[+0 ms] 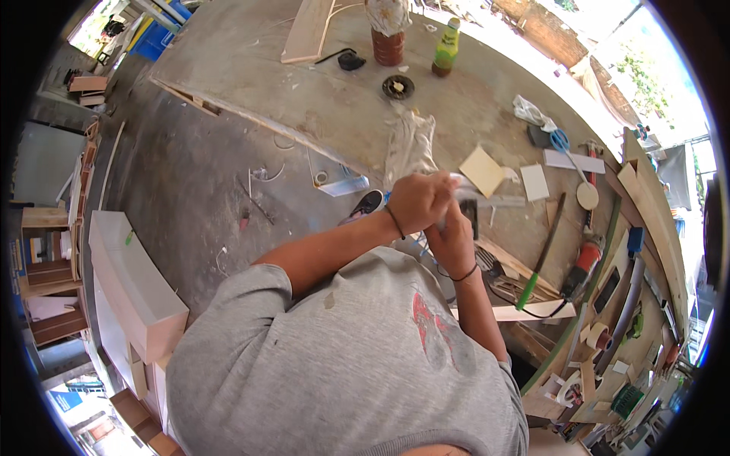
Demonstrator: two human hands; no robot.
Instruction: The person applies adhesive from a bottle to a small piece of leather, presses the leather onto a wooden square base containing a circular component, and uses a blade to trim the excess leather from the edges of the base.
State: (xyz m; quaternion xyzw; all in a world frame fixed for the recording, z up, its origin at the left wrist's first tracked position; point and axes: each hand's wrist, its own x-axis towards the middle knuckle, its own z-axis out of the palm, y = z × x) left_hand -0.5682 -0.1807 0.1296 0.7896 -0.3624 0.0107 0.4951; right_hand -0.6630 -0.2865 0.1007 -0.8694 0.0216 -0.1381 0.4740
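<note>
My left hand (423, 202) and my right hand (455, 245) are close together at the near edge of the worktable (251, 72). Both are closed, fingers curled in. A pale, shiny thing shows by the left hand's fingertips, blurred, and its kind cannot be made out. Something whitish also shows between the two hands, mostly hidden by the fingers. Just beyond the left hand lies a crumpled off-white cloth (411, 144). A yellowish square sheet (483, 172) and a small white square (534, 182) rest to the right of the hands.
Farther back stand a reddish-brown jar (388, 49), a green bottle (446, 52) and a round black dish (398, 87). At right lie blue-handled scissors (560, 140), a green-handled file (532, 281) and a red angle grinder (585, 262). A long pale box (137, 281) stands at left.
</note>
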